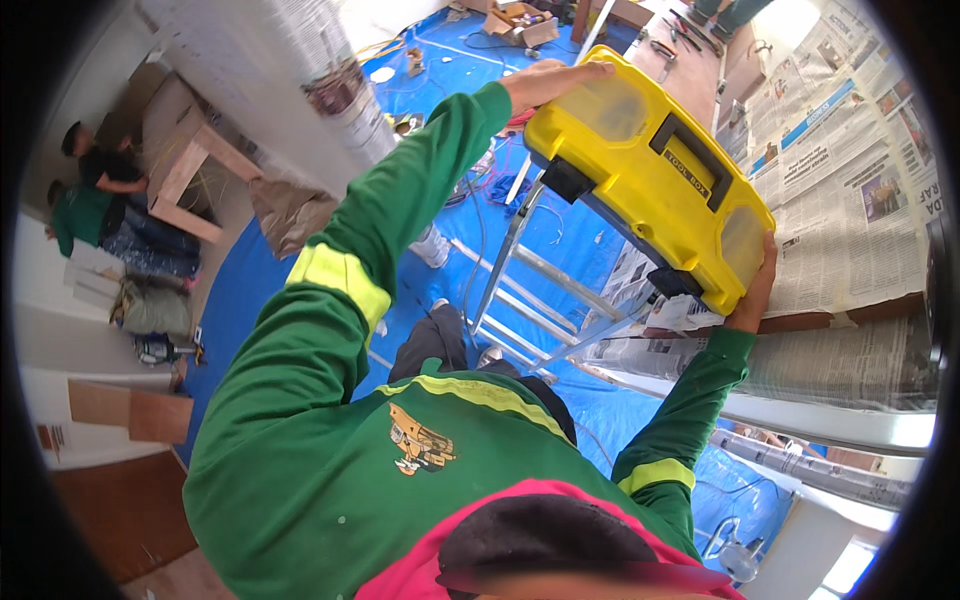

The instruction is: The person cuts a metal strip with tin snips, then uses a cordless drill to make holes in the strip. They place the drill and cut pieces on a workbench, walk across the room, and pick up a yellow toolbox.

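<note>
A yellow plastic toolbox (640, 150) with black latches, a dark handle and clear lid panels is held between my two hands. My left hand (550, 82) grips its upper left end. At the opposite end, my right hand (757, 285) is closed round the lower right corner. The box is tilted, and its lid looks closed. Right below it stands an aluminium stepladder (540, 310); whether the box rests on the ladder's top or is apart from it, I cannot tell. My fingertips are partly hidden behind the box.
Newspaper-covered panels (850, 170) stand close on the right. A paper-wrapped column (340, 90) rises at the left. Blue sheeting (440, 75) covers the floor, with cables and an open cardboard box (520, 22) on it. Two people (100, 200) are at the far left beside wooden pieces (190, 180).
</note>
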`<control>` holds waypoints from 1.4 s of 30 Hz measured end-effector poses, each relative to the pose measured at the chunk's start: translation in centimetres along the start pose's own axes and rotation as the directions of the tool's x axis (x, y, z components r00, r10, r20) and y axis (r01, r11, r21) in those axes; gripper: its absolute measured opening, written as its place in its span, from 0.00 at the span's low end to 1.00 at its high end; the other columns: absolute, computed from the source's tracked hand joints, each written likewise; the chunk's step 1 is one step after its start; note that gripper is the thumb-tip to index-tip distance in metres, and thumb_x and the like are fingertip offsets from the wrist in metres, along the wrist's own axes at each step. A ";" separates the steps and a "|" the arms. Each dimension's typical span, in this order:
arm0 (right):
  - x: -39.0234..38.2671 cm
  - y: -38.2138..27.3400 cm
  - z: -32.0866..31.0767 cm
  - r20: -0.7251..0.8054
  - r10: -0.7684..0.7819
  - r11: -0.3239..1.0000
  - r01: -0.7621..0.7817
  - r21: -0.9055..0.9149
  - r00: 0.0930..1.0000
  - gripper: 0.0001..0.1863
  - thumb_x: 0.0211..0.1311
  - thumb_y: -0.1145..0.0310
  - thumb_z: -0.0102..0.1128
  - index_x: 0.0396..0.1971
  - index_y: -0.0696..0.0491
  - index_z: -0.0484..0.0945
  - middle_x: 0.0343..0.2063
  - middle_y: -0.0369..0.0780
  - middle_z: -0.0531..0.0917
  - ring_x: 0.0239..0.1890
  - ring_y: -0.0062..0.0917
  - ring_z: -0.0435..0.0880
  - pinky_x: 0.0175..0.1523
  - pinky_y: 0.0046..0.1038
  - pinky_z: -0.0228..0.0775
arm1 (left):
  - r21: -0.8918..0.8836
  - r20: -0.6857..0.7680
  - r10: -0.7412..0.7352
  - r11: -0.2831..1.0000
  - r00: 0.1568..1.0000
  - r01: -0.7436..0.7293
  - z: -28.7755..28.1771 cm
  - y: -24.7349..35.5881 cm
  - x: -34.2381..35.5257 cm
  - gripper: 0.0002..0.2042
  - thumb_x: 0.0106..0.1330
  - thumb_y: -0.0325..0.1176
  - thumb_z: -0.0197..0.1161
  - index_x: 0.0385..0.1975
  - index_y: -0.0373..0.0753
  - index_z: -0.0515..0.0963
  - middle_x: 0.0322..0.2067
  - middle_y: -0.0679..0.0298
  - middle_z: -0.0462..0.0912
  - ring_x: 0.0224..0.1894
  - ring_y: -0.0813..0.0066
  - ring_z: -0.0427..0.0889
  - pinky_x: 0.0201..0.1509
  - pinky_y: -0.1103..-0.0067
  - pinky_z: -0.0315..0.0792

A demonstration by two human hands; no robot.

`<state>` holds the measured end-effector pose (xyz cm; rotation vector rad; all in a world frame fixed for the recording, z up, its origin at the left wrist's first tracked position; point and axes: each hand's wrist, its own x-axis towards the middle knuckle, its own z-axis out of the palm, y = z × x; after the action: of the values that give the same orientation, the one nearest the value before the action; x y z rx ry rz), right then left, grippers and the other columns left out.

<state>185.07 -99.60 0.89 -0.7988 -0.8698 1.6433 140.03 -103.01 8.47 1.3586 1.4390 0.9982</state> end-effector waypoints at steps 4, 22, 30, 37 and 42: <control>3.4 1.6 -0.7 -0.092 0.022 0.998 -0.018 0.053 0.995 0.32 0.86 0.47 0.52 0.71 0.60 0.74 0.65 0.47 0.82 0.65 0.38 0.84 0.68 0.39 0.80 | -0.049 0.099 -0.142 0.988 0.985 0.147 -0.2 -0.4 8.3 0.39 0.70 0.66 0.71 0.63 0.33 0.83 0.54 0.58 0.92 0.54 0.72 0.92 0.61 0.78 0.85; 4.9 3.0 3.4 -0.522 0.165 0.986 -0.121 0.118 0.837 0.28 0.84 0.49 0.58 0.67 0.58 0.79 0.59 0.43 0.86 0.58 0.30 0.87 0.64 0.35 0.82 | -0.253 0.216 -0.090 0.957 0.972 0.144 -2.3 -9.3 18.2 0.45 0.63 0.69 0.75 0.52 0.21 0.84 0.42 0.50 0.92 0.42 0.65 0.94 0.49 0.74 0.87; 3.8 8.0 7.2 -0.571 -0.176 0.984 0.130 -0.120 0.802 0.28 0.85 0.48 0.55 0.67 0.57 0.78 0.58 0.42 0.87 0.58 0.31 0.87 0.65 0.33 0.80 | -0.251 0.707 -0.055 0.913 0.706 0.323 -3.4 -7.3 31.9 0.32 0.76 0.58 0.69 0.66 0.36 0.80 0.56 0.59 0.91 0.51 0.71 0.93 0.59 0.75 0.86; 3.0 8.9 11.0 -0.613 -0.157 0.979 0.204 0.007 0.775 0.29 0.84 0.48 0.57 0.66 0.58 0.78 0.59 0.44 0.86 0.57 0.32 0.88 0.63 0.33 0.81 | -0.190 0.729 -0.039 0.947 0.684 0.258 -3.2 -5.9 32.5 0.32 0.77 0.58 0.68 0.67 0.36 0.80 0.58 0.60 0.90 0.53 0.72 0.92 0.62 0.76 0.85; 2.7 8.9 12.6 -0.632 -0.148 0.977 0.213 0.028 0.760 0.28 0.85 0.49 0.56 0.67 0.59 0.78 0.59 0.44 0.87 0.59 0.33 0.88 0.64 0.34 0.82 | -0.248 0.753 -0.022 0.916 0.658 0.314 -3.9 -6.8 31.8 0.35 0.77 0.60 0.65 0.71 0.36 0.76 0.66 0.54 0.85 0.60 0.66 0.90 0.64 0.74 0.85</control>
<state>169.47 -100.38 -0.48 -1.0716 -0.3639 1.1147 134.37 -71.70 0.57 1.1194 0.6878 0.4386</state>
